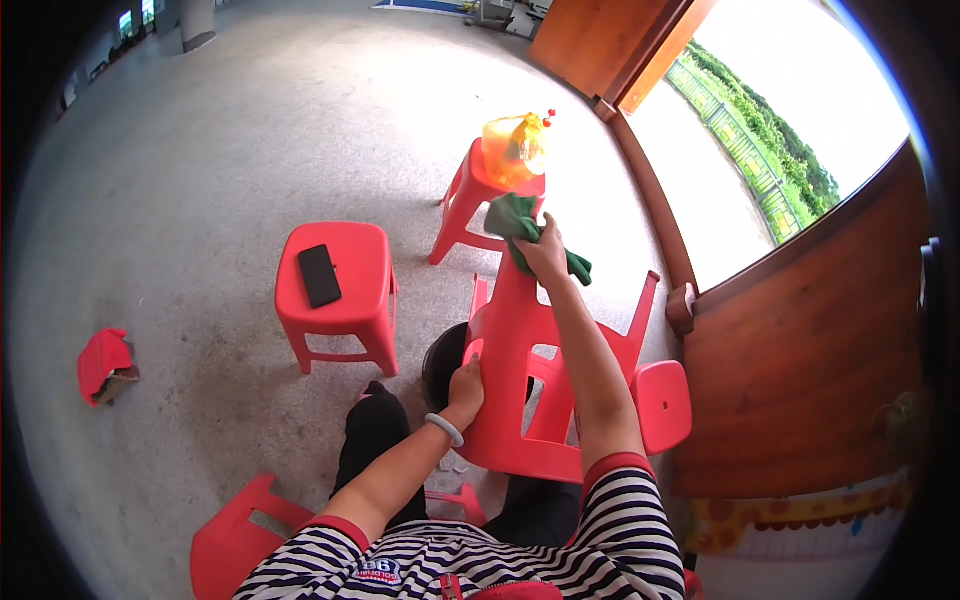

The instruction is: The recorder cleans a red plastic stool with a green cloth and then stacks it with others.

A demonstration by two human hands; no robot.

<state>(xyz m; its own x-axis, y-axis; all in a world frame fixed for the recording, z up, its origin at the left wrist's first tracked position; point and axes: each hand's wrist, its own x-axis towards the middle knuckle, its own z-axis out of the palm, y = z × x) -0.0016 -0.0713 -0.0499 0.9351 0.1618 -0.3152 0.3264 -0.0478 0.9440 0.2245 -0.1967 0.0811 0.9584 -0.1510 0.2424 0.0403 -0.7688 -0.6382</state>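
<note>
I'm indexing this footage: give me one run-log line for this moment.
left hand: gripping tilted red stool | right hand: holding green cloth at one stool leg | nearby: black phone on upright red stool

Room runs over the right edge of the left stool (365,262), clear of the phone (320,276); farther right, the tipped stool (505,350) and a dark round object (438,370) block passage.

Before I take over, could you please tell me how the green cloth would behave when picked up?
The green cloth is probably floppy, since it bunches up in the right hand. It seems light for its size, as one hand holds it. It likely won't roll, with a loose end trailing beside the wrist.
</note>
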